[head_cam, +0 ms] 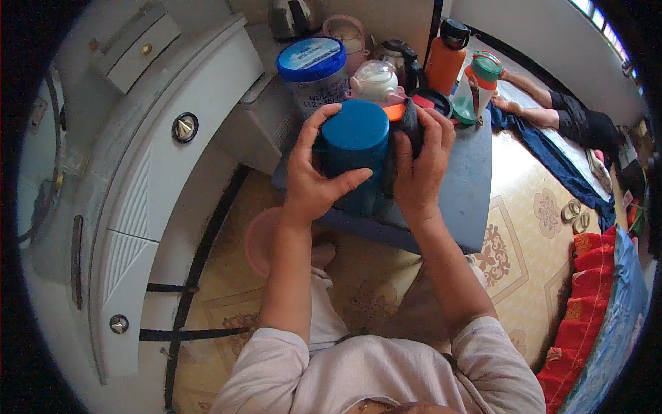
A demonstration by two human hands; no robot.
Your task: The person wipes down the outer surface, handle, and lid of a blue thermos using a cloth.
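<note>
My left hand (320,176) grips a blue cylindrical container (356,124) by its side, with the thumb across the front and the fingers around the far side. Its round top faces up. Close beside it, my right hand (426,150) holds a dark grey item (408,127) that looks like cloth, though its kind is not certain. An orange strip (395,112) shows between this item and the blue container. Both hands are above the near part of a small dark blue-grey table (463,176). My fingers partly hide both held things.
Behind my hands stand a large blue-lidded tub (313,70) bearing writing, a white cup with a clear lid (375,80), an orange bottle (446,59) and a green-lidded bottle (471,90). A white cabinet (170,160) lines the left. A person's legs (532,98) lie at the right.
</note>
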